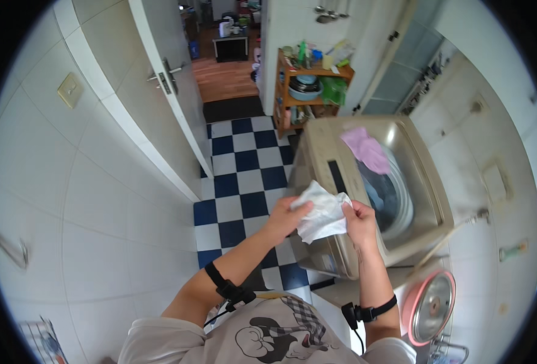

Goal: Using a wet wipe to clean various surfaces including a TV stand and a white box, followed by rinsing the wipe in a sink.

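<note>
A thin white cloth or wipe (321,218) is stretched between my two hands, in front of the washing machine's control side. My left hand (286,217) grips its left edge with the thumb on top. At the right edge, my right hand (361,220) pinches the cloth between thumb and fingers. Just beyond stands a beige top-loading washing machine (316,145) with a dark display strip. A pink cloth (366,150) hangs over the lip of its round opening. Inside the drum, a blue item (374,195) shows through what seems to be a clear cover or water.
A wooden shelf (314,70) with bottles and basins stands beyond the washer. At left is an open white door (159,68) over a blue-and-white checkered floor (245,159). A pink pot (412,309) with a metal lid (434,307) sits at lower right.
</note>
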Available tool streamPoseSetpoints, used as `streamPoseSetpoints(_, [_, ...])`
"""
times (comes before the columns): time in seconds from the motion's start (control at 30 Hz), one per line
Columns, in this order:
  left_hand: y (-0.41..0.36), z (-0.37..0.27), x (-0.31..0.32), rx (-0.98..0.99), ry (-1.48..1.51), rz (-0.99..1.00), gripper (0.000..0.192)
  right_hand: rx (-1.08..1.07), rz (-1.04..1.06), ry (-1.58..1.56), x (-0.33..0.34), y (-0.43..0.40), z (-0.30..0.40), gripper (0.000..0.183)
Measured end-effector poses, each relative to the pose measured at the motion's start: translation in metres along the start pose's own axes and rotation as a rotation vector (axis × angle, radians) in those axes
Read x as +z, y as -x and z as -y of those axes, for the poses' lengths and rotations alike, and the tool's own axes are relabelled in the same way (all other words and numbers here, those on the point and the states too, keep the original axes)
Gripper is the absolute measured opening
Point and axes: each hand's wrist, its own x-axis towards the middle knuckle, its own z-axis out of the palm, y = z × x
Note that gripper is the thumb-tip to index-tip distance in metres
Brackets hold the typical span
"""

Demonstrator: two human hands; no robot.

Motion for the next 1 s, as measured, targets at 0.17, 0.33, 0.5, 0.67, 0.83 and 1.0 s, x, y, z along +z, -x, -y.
streamPoseSetpoints(0.17, [-0.061, -0.097, -0.128, 0.066, 0.136, -0.328, 0.026, 0.275, 0.023, -0.33, 0.096, -0.126, 0.036, 0.019])
streamPoseSetpoints(0.33, [-0.149, -0.139, -0.21, 0.294, -0.237, -0.425, 0.033, 0.215, -0.128, -0.347, 0.164, -0.228, 0.04, 0.024])
streamPoseSetpoints(0.5, [-0.257, -0.153, -0.222, 0.385, -0.579, -0.303, 0.049, 0.481, 0.137, -0.52, 0.237, -0.322, 0.056, 0.041])
streamPoseSetpoints(0.67, [-0.374, -0.201, -0.243, 0.268, -0.501, -0.019, 0.05, 0.292, 0.259, -0.516, 0.284, -0.453, 0.053, 0.035])
streamPoseSetpoints(0.83, [-0.49, -0.239, -0.326, 0.087, 0.025, -0.442, 0.025, 0.198, 0.332, -0.43, 0.336, -0.592, 0.068, 0.03])
streamPoseSetpoints(1.0, [-0.582, -0.289, -0.417, 0.192, 0.087, -0.681, 0.024, 0.194, 0.245, -0.479, 0.403, -0.73, 0.099, 0.025])
